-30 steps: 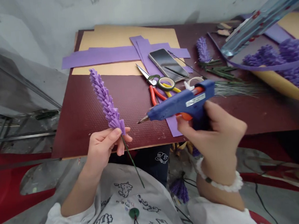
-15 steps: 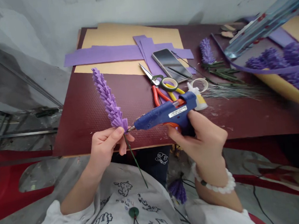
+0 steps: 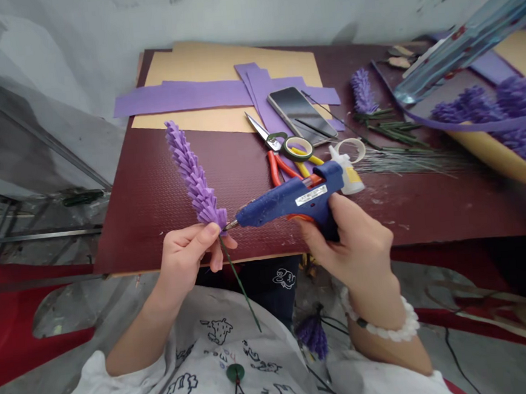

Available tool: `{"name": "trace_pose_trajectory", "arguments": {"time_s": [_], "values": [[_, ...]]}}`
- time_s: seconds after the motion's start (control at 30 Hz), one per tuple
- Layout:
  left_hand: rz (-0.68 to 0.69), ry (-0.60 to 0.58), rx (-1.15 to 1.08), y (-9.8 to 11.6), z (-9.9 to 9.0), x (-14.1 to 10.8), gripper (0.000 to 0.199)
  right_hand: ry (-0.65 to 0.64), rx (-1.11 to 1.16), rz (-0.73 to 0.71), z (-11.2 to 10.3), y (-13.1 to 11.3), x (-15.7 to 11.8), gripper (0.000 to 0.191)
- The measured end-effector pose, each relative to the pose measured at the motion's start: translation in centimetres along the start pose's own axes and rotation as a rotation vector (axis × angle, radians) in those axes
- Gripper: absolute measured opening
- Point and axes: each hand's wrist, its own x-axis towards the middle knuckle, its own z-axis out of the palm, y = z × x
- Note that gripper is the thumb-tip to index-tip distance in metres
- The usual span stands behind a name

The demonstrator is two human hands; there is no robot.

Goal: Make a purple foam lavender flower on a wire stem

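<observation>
Between the thumb and fingers of my left hand (image 3: 189,248) is the base of a purple paper lavender flower (image 3: 192,172). It tilts up and to the left, and its thin green stem (image 3: 243,286) hangs below toward my lap. My right hand (image 3: 350,232) is wrapped round the handle of a blue glue gun (image 3: 290,201). The gun's metal nozzle points left and sits at the flower's lowest petals, right beside my left thumb. Whether any glue is coming out is too small to see.
Behind the gun lie scissors (image 3: 261,130), red-handled pliers (image 3: 283,166), green tape (image 3: 298,148), a phone (image 3: 302,114) and a small glue bottle (image 3: 350,175). Purple paper strips (image 3: 191,96) cross a tan sheet (image 3: 170,64). Wires (image 3: 406,160) and finished lavender flowers (image 3: 487,103) are on the right.
My right hand and the rear of the glue gun have shifted slightly left. The flower has tipped a little to the right, and the nozzle stays at its base.
</observation>
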Motion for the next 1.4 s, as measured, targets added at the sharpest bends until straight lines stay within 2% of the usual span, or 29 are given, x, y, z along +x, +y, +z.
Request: {"name": "trace_pose_trajectory", "arguments": {"time_s": [0.57,0.97,1.4], "values": [[-0.025,0.014,0.029,0.04,0.03,-0.05,0.032,-0.033,-0.042,-0.005,0.23,0.31,-0.23,0.026],[-0.048,0.046,0.062,0.33,0.24,-0.07,0.034,0.017,-0.034,-0.013,0.20,0.38,-0.30,0.033],[-0.033,0.031,0.044,0.33,0.22,-0.10,0.033,0.018,-0.027,0.002,0.02,0.28,-0.31,0.021]]}}
